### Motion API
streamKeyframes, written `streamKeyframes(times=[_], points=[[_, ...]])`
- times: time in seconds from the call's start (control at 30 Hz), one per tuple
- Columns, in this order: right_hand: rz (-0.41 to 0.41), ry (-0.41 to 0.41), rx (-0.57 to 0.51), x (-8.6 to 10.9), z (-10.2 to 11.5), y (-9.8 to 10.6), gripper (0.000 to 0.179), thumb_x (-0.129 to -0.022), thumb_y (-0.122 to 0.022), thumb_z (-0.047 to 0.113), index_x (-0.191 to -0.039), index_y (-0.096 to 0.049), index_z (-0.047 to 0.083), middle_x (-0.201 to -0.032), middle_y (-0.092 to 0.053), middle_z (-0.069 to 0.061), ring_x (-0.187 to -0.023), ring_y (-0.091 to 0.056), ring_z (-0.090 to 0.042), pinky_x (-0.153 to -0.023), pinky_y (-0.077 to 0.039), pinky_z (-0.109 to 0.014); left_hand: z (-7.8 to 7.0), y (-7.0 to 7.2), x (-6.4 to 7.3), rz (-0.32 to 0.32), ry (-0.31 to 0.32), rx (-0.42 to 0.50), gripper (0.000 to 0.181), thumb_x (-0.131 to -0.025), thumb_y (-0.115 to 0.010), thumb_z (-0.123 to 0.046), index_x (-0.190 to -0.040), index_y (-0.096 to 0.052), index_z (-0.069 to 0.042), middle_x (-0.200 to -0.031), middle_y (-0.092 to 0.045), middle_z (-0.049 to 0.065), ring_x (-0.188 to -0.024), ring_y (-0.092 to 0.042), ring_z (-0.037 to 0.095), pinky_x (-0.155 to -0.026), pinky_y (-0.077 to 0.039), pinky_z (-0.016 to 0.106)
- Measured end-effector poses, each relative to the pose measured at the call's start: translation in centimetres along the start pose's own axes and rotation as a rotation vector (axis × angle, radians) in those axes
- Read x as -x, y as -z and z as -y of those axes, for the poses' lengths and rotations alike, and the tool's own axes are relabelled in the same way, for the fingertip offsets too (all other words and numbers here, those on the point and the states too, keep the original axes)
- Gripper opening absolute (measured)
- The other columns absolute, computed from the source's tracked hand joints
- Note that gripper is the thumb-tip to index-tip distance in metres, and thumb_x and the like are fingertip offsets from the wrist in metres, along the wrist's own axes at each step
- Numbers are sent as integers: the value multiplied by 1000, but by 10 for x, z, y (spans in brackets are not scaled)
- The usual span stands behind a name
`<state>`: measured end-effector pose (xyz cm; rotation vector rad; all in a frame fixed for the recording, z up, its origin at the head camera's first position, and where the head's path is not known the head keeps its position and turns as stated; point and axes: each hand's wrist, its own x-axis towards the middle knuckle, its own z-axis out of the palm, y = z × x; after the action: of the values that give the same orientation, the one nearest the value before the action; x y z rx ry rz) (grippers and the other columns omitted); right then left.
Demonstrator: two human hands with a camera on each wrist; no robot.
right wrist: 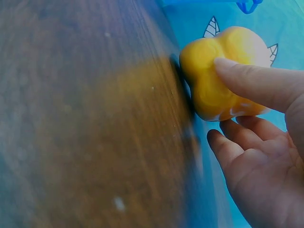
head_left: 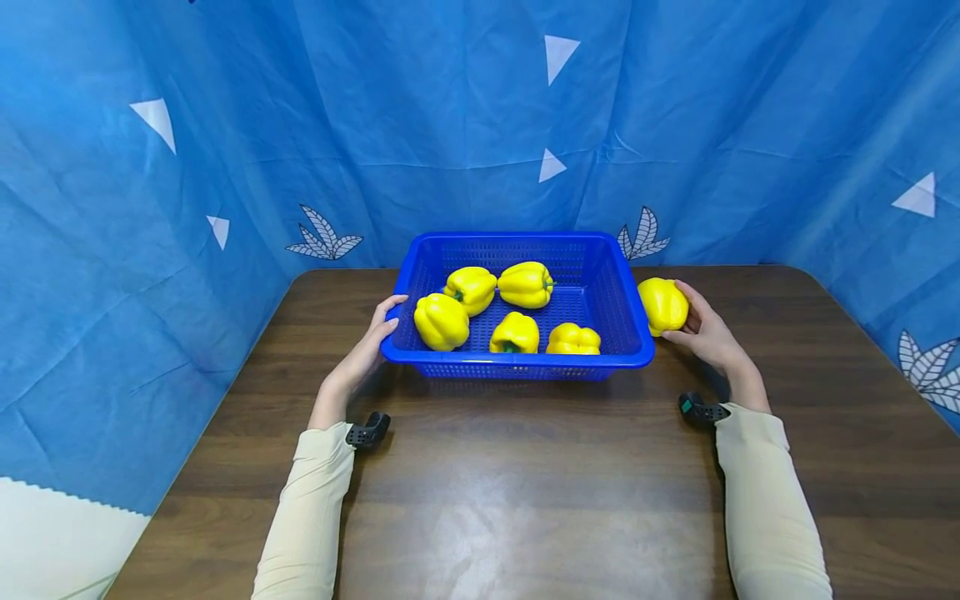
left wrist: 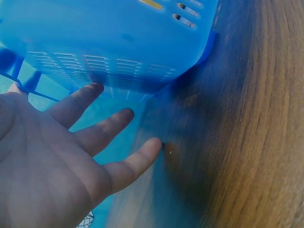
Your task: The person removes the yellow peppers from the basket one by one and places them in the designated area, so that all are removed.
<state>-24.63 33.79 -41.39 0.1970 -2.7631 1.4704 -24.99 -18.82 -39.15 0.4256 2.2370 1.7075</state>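
Note:
A blue plastic basket with slotted walls stands on the table and holds several yellow bell peppers. At its left end my left hand holds the rim, thumb and a finger over the edge. In the left wrist view, three spread fingers of that hand lie beneath the rim, along the basket's outer wall. To the right of the basket, my right hand grips another yellow bell pepper. The right wrist view shows the thumb on this pepper and fingers beneath it; whether it touches the table is unclear.
The brown wooden table has rounded far corners. Behind it and at both sides hangs a blue curtain with white triangles and leaf prints; the basket stands near the table's back edge. Each wrist wears a black band.

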Motion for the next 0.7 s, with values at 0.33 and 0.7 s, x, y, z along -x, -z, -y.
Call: streamKeyframes(times=[0.33, 0.7], points=[[-10, 34, -7, 1, 0, 0, 89, -88, -63, 12, -152, -1, 22, -156, -12, -20, -131, -31, -40, -103, -33, -16, -1, 0, 1, 3, -8, 2, 50, -99, -28, -41, -144, -8, -36, -156, 4, 4, -139, -20, 40, -112, -23, 62], [-8, 48, -21, 2, 3, 1, 90, -87, -64, 15, -151, 0, 14, -155, -12, -22, -133, -28, -44, -101, -32, -8, -2, 0, 1, 3, -5, 3, 50, -98, -28, -40, -144, -8, -35, -156, 5, 4, -140, -20, 40, -112, -23, 62]])
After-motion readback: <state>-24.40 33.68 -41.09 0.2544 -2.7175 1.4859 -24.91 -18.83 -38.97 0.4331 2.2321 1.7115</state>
